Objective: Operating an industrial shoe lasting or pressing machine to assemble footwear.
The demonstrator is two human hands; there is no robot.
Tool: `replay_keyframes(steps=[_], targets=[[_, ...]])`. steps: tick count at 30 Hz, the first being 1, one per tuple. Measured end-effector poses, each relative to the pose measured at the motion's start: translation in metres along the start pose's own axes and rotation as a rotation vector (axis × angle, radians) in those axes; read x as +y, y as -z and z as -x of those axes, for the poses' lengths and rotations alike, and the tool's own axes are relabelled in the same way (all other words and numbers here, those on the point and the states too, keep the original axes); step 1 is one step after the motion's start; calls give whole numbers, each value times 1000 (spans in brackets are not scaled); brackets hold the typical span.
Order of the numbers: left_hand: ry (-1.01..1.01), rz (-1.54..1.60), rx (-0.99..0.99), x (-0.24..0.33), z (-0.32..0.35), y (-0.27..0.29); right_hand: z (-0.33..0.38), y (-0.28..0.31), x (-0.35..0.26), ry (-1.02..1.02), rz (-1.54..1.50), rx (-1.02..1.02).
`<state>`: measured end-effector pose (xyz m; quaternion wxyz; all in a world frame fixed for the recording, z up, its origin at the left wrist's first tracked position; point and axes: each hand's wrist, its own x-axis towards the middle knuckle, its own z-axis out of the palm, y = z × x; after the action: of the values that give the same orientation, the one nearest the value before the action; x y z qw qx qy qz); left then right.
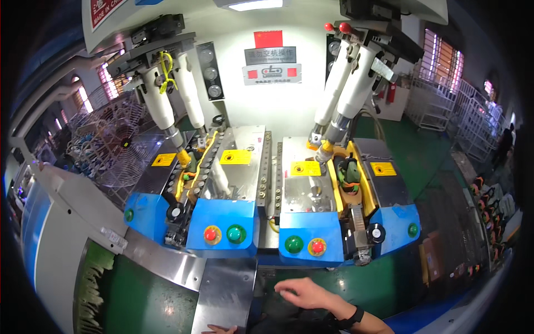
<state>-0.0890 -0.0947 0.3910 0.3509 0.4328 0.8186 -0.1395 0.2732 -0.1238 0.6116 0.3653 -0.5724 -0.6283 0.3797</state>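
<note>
At the lower edge my left hand (pixel 220 329) shows only its fingers, stretched out on a bare metal plate (pixel 225 289); the rest is cut off. My right hand (pixel 303 293) hovers in front of the machine's right station, its fingers loosely curled with nothing visible in them. A dark band circles that wrist. Inside the right station sits a dark green shoe (pixel 350 173) with orange parts, between yellow side pads (pixel 338 189). Another dark green shoe (pixel 192 165) is partly hidden in the left station, beneath a white press arm (pixel 156 100). Neither hand touches a shoe.
Blue front covers carry red buttons (pixel 317 246) and green buttons (pixel 236 234). More white press arms (pixel 356 83) stand over the right station. A large wire fan guard (pixel 125 145) is at left. Several shoes (pixel 489 206) line a rack at right, with wire carts (pixel 436 100) behind.
</note>
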Motion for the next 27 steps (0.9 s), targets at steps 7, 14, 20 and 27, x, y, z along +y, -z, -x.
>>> replay_keyframes(steps=[7,14,20,27], targets=[[-52,-112,-71,10,8,3,-30,190,13,-27,-66,855],[-16,-96,-63,1,22,7,-107,333,135,-476,413,844],[-127,113,181,-22,18,11,-140,305,158,-331,631,828],[-42,117,198,-16,-2,0,-97,339,67,-299,259,792]])
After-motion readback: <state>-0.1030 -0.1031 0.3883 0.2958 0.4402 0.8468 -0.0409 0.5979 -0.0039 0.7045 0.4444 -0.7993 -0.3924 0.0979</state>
